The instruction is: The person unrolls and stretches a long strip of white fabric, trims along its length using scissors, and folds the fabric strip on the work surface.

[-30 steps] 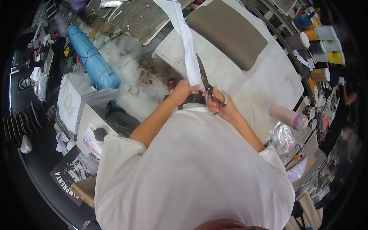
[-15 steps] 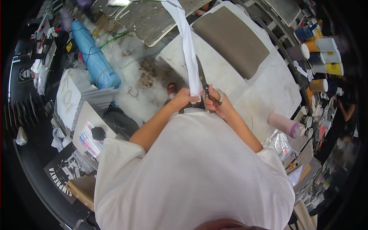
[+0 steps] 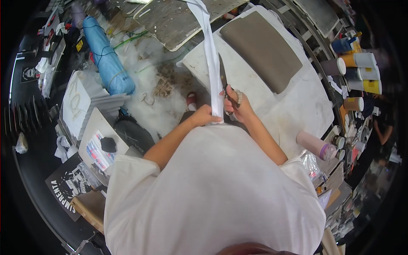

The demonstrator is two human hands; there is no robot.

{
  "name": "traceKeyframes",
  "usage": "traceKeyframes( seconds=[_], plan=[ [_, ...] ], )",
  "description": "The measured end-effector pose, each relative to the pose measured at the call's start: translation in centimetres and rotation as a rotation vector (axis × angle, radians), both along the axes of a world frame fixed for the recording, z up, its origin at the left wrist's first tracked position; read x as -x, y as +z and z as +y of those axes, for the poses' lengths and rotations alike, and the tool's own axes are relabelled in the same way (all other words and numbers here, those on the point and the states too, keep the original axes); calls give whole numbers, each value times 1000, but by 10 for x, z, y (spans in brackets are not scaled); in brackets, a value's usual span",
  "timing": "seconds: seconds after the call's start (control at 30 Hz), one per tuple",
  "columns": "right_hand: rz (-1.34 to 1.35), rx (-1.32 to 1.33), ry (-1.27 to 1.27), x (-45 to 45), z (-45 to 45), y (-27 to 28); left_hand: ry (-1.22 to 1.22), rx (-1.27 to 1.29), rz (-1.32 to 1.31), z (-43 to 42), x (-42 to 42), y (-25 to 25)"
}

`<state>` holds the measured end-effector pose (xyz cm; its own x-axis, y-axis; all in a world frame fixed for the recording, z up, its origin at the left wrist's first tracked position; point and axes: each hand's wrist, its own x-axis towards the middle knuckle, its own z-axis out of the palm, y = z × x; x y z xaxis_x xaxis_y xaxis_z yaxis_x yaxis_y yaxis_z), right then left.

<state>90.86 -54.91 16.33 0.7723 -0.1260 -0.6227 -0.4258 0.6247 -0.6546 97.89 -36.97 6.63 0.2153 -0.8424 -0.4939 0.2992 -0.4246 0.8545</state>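
A long white strip of cloth (image 3: 210, 55) runs down from the board at the top to my waist. My left hand (image 3: 203, 116) pinches its lower end close to my shirt. Just to the right, my right hand (image 3: 239, 105) is closed around the handles of a pair of scissors (image 3: 223, 73). The handles look wrapped in pale material. The long dark blades point up and away from me, alongside the right edge of the strip. I cannot tell whether the blades touch the cloth.
A white-covered table (image 3: 272, 114) ahead right carries a brown pad (image 3: 262, 51) and a pink bottle (image 3: 316, 145). Paint tubs (image 3: 363, 72) line the far right. On the left are a blue wrapped roll (image 3: 108, 59) and white panels (image 3: 77, 100). A person's arm (image 3: 384, 134) shows at far right.
My right hand and the scissors have moved slightly up, away from my body. My left hand has slid a little lower on the strip. The whole view has shifted slightly.
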Motion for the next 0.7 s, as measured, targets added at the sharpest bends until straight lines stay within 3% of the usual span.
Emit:
traceKeyframes(
  seconds=[0.13, 0.23, 0.4, 0.53, 0.6, 0.7],
  plan=[
    [31, 8, -28, -16, -5, 7, 1, -57, 31, 6, 5, -9],
    [-84, -101, -39, -26, -9, -2, -67, -91, -119, 1, 7, -7],
    [-86, -223, -53, -38, -7, -9, -60, -70, -87, -3, 4, 0],
    [-65, -191, -34, -44, -7, -12, -46, -86, -97, 0, 2, 2],
    [-85, 31, -71, -54, -7, -14, -71, -77, -141, 3, 12, -2],
    [-95, 33, -65, -59, -20, -7, -137, -85, -203, 3, 10, 7]
  ],
)
